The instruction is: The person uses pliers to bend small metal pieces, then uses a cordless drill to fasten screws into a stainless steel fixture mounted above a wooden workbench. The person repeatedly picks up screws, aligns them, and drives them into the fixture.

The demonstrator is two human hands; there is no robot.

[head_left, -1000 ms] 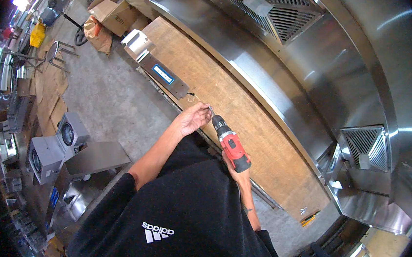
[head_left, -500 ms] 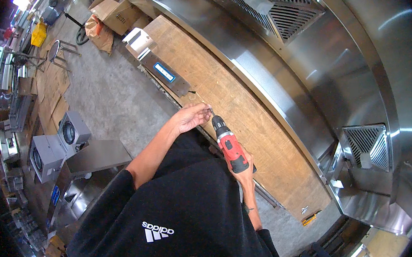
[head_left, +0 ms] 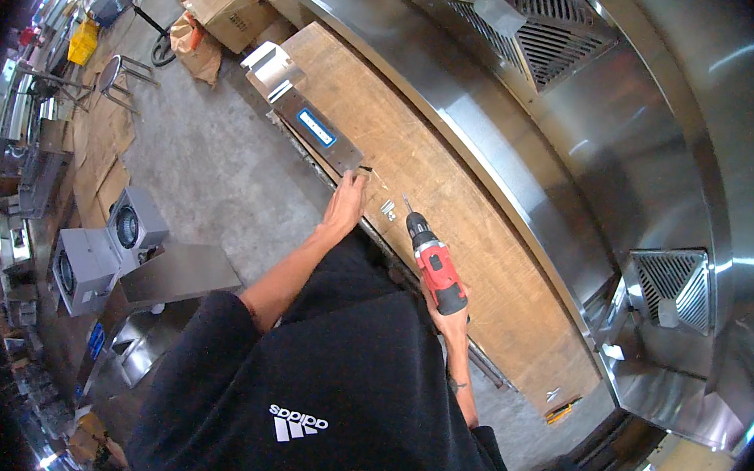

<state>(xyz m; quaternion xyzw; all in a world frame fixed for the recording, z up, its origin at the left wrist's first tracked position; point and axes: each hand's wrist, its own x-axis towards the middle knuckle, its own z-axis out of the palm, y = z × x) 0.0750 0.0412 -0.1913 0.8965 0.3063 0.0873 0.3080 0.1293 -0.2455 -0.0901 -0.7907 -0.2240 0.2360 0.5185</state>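
While the view looks down from head height, a person in a black shirt stands at a long wooden counter [head_left: 453,188] that runs diagonally from upper left to lower right, w/ a big stainless steel hood [head_left: 580,164] behind it. Right hand [head_left: 449,318] grips the handle of a red cordless drill [head_left: 433,263]; fingers wrapped fully round the grip. Drill points up and left, bit tip just above the counter's near part. Left hand [head_left: 346,204] reaches forward to the counter's front edge, fingers pinched together on sth. very small, too small to tell what; it sits right by the end of a flat steel panel [head_left: 319,132] w/ a blue label, lying along the counter edge. Between the hands, a few small pale screws or fittings [head_left: 388,208] lie on the wood, just beside the drill bit. Far right end of the counter: a few small tools [head_left: 559,404], one yellow-handled. Left of the person: grey concrete floor [head_left: 212,167], a metal box w/ round fans [head_left: 102,247], cardboard boxes [head_left: 235,8] further back, and a stool [head_left: 113,78].
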